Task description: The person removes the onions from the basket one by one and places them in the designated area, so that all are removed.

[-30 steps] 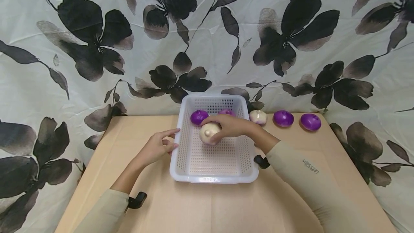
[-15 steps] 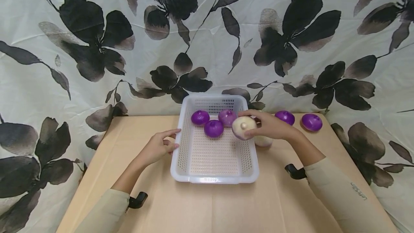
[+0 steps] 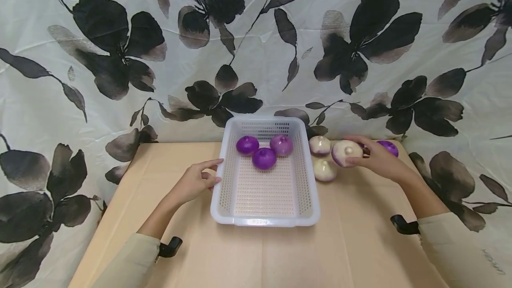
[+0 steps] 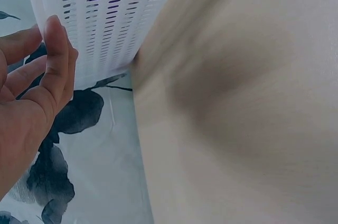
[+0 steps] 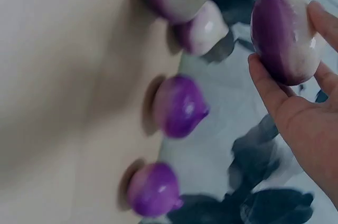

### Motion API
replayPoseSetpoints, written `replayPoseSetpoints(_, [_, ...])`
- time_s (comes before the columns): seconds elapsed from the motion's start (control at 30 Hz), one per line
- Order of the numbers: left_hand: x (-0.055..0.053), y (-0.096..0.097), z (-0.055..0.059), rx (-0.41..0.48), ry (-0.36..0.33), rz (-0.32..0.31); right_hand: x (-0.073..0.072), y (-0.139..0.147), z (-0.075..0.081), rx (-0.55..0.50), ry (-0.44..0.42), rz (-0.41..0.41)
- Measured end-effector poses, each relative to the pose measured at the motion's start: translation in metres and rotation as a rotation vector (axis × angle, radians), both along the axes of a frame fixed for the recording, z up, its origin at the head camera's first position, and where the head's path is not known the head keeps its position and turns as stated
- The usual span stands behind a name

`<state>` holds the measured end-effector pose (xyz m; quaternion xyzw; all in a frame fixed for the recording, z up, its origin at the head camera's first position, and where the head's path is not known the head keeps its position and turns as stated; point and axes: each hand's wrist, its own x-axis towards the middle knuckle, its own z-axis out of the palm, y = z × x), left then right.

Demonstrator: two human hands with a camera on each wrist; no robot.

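My right hand (image 3: 380,159) grips a shiny white-and-purple onion (image 3: 347,153) between thumb and fingers, raised above the table to the right of the basket. In the right wrist view the same onion (image 5: 285,35) shows its purple side, held off the tabletop. My left hand (image 3: 196,179) touches the left rim of a white perforated plastic basket (image 3: 265,222) with extended index finger and thumb. In the left wrist view its fingertips meet the basket wall (image 4: 105,18). Inside the basket, toward the back, sit purple onions (image 3: 264,158), three in all.
White onions (image 3: 325,170) lie on the table against the basket's right side, one behind the other. Farther right are two purple onions (image 5: 179,106), one largely behind my right hand in the head view. A flower-print cloth (image 3: 296,57) hangs behind the table (image 3: 260,257).
My right hand has carried a white-and-purple onion out of the basket and to the right. Another white onion now shows beside the basket. The left hand stays at the rim.
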<state>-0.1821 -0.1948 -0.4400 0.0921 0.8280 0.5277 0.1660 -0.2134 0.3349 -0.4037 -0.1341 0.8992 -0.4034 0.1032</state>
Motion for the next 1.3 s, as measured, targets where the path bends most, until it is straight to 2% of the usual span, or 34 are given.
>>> replayPoseSetpoints(0.3, [0.002, -0.001, -0.002, 0.001, 0.008, -0.004, 0.005, 0.039, -0.032, 0.033, -0.045, -0.096])
replayPoseSetpoints(0.47, [0.006, -0.003, -0.002, -0.001, 0.01, -0.002, 0.006, 0.048, -0.055, 0.075, -0.124, -0.162])
replayPoseSetpoints(0.6, [0.006, -0.003, -0.001, -0.004, 0.011, -0.002, 0.008, 0.049, -0.066, 0.09, -0.163, -0.207])
replayPoseSetpoints(1.03, [0.003, 0.001, 0.001, -0.008, 0.016, -0.002, 0.011, 0.046, -0.081, 0.099, -0.166, -0.234])
replayPoseSetpoints(1.3, [0.001, 0.0, 0.001, -0.015, 0.017, 0.0, 0.011, 0.045, -0.082, 0.103, -0.182, -0.234])
